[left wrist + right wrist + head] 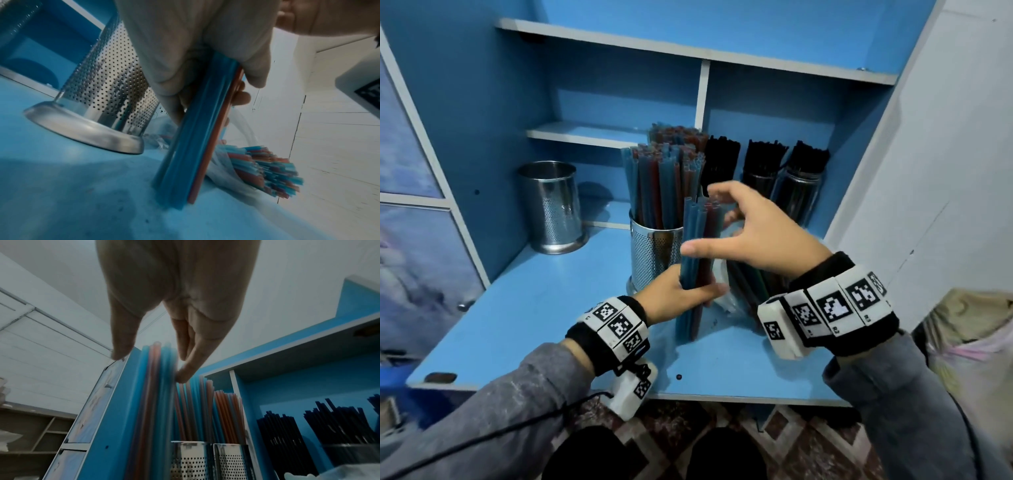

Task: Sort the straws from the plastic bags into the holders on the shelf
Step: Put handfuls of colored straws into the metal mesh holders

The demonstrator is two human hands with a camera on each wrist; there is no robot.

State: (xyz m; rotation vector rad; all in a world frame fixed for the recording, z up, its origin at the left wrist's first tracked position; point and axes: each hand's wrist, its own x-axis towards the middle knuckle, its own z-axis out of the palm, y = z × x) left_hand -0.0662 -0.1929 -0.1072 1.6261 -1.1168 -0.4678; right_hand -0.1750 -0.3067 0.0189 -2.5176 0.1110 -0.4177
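Observation:
My left hand (695, 287) grips a bundle of blue and red straws (698, 246) around its middle and holds it upright, its lower ends on the blue shelf board (551, 308). In the left wrist view the bundle (193, 146) stands on the board beside the perforated steel holder (107, 97). My right hand (709, 219) hovers open over the bundle's top, thumb and fingers spread. In the right wrist view its forefinger touches the bundle (156, 386) near the top. A clear plastic bag of coloured straws (263, 170) lies under my right wrist.
The steel holder (654, 253) is full of blue and red straws, with a second full one (674, 137) behind it. An empty steel holder (551, 209) stands at the left. Jars of black straws (763, 164) (804, 178) fill the right compartment. A white wall (945, 171) closes the right side.

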